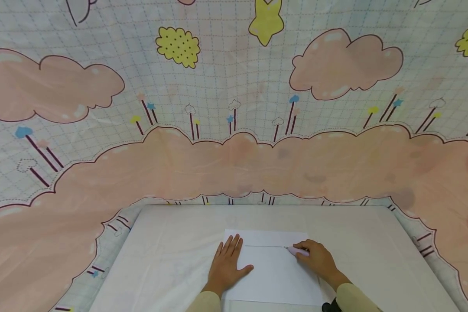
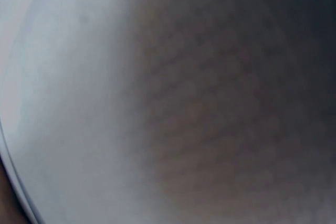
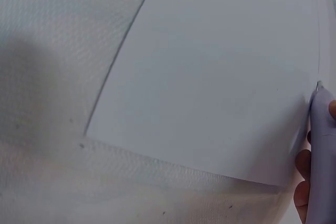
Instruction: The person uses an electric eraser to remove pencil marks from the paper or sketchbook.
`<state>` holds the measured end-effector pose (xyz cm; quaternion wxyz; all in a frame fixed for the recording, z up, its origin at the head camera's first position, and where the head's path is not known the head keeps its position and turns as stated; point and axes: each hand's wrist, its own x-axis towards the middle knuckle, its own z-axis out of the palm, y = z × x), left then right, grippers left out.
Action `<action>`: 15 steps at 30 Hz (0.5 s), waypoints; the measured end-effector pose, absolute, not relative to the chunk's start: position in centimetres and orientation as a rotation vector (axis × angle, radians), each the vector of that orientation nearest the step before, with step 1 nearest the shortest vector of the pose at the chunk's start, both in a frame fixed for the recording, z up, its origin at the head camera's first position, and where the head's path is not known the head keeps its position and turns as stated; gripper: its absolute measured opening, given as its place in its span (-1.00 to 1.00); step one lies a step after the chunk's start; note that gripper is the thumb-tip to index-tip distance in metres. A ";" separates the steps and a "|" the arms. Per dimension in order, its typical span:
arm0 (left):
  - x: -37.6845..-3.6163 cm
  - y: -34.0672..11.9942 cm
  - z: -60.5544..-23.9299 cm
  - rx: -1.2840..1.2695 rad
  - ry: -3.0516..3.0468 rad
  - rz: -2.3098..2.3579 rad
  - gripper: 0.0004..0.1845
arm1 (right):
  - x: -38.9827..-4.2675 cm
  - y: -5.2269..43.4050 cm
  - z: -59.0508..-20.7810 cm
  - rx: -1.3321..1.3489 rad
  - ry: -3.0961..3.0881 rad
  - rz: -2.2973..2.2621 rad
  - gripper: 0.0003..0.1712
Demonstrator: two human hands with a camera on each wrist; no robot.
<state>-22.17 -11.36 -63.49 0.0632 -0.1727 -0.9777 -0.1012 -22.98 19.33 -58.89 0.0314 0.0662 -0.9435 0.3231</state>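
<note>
Pen (image 1: 296,251) pinched in right hand (image 1: 319,260), long axis w/ tip at 9 o'clock on paper (image 1: 274,277) at counter (image 1: 171,260) center; left hand (image 1: 226,265) flat, open, pressing paper.

My left hand (image 1: 227,264) lies flat on the left part of the paper (image 1: 274,277), my right hand (image 1: 317,260) holds the pen (image 1: 296,250) on its right part, the sheet resting on the mat (image 1: 171,260) before the patterned cloth (image 1: 234,130).
</note>
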 end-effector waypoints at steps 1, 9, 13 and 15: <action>-22.2 -11.4 -63.5 -0.523 -2.953 -0.303 0.02 | -23.0 19.3 -58.9 0.205 -2.908 0.996 -0.77; -22.2 -11.4 -63.4 -0.520 -2.977 -0.294 0.03 | -23.4 18.9 -59.4 0.219 -2.899 1.002 -0.75; -22.3 -11.4 -63.3 -0.513 -3.006 -0.284 0.03 | -23.6 18.6 -59.5 0.213 -2.908 1.021 -0.75; -22.3 -11.4 -63.3 -0.511 -3.015 -0.278 0.03 | -23.6 18.5 -59.5 0.213 -2.916 1.025 -0.75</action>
